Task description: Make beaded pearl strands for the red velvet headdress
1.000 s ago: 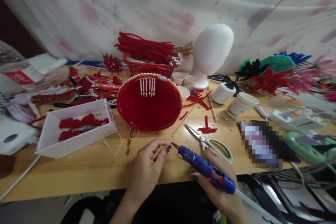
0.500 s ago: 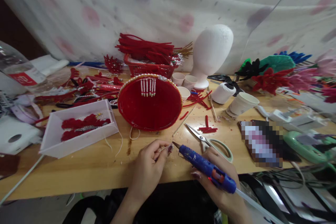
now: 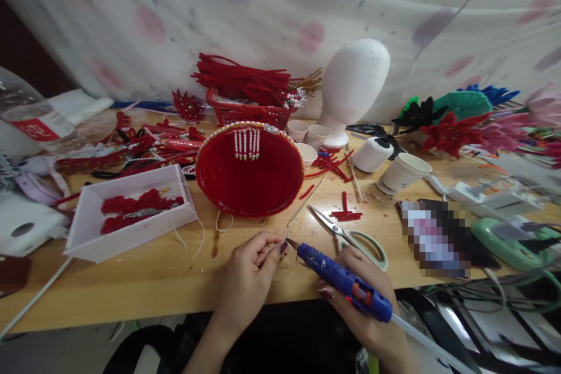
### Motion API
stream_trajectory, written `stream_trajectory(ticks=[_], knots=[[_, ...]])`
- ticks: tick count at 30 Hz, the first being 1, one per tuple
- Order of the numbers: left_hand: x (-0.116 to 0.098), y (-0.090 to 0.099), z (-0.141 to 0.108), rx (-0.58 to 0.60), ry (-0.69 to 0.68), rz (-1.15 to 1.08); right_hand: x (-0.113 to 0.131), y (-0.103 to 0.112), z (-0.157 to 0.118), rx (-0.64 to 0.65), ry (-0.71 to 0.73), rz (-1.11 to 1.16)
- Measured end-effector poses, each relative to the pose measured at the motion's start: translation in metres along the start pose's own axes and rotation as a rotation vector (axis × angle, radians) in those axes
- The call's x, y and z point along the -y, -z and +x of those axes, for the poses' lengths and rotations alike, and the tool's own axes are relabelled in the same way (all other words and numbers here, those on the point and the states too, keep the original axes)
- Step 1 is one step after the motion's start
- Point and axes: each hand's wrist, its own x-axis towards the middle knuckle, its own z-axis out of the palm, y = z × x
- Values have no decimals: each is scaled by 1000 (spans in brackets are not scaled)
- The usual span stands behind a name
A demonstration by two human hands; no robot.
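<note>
While the left hand (image 3: pixel 248 272) pinches thumb against forefinger, its other fingers curled in beneath, a small pale piece (image 3: pixel 264 250) sits in that grip, mostly hidden, so its shape cannot be told. The right hand (image 3: pixel 359 321) is wrapped around a blue glue gun (image 3: pixel 326 266), its thumb below the body and fingers over the far side. The gun's dark nozzle slants up to the left, right at the left thumb and fingertip; whether it touches them is too small to tell. Both hands are above the near edge of the table (image 3: pixel 131 298). Just beyond them a thin stick (image 3: pixel 307 201) lies slanting away, and scissors (image 3: pixel 344 235) lie beside the right hand, blades toward the bowl. That red bowl (image 3: pixel 249 187) is tipped to face the person, pearls along its rim and short bead strings (image 3: pixel 246 144) hanging inside at the top. To its left is a white box (image 3: pixel 131 242) with red flowers (image 3: pixel 140 210) inside. Behind it a basket (image 3: pixel 249 115) bears a heap of red stems (image 3: pixel 245 79), next to a foam head (image 3: pixel 356 76). Farther right are a spool (image 3: pixel 370 155), a cup (image 3: pixel 405 172) and a phone (image 3: pixel 438 239).
</note>
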Motion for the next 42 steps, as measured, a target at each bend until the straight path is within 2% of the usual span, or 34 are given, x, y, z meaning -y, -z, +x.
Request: stream_trajectory(ticks=[13,19,23,28,32,37,42], knots=[[0,0,0,-3,1,48,-1,2,-4,-2,-30,19],[-1,0,0,-16,-14,35,-6,4,-8,6,-104,20],[-2,-1,-1,-20,-5,24,-9,8,-11,-2,-132,95],[-2,0,-2,-29,-19,34,-3,9,-4,25,-94,213],[-2,1,-3,-15,-20,62,3,4,0,36,-84,172],[3,1,-3,6,2,90,4,5,1,54,-145,97],[4,1,-5,1,10,101,2,7,1,62,-142,104]])
